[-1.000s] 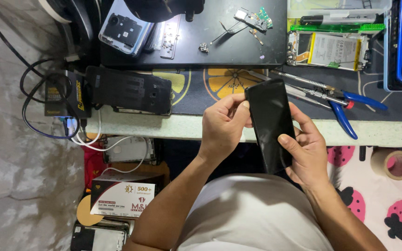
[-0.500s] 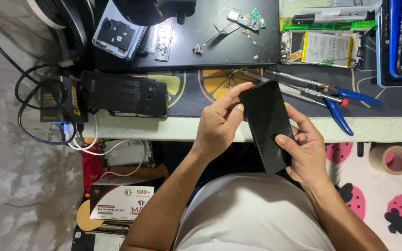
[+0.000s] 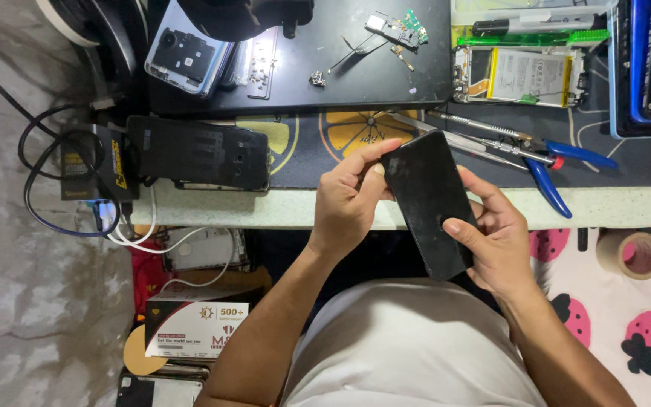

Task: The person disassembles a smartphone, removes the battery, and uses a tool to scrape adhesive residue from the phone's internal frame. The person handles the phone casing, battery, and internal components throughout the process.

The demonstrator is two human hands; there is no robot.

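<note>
I am holding a black phone with both hands.

In the middle of the frame, my left hand is pinching the top of the black phone, and my right hand is gripping its lower side, just below the blue pliers.

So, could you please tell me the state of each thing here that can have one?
black phone: held tilted over the bench edge, screen dark
left hand: gripping the phone's upper left edge
right hand: cradling the phone's lower right, thumb on its face
blue-backed phone: back panel off, insides showing
opened phone: open, battery exposed
pliers: lying flat, shut
tape roll: lying flat
</note>
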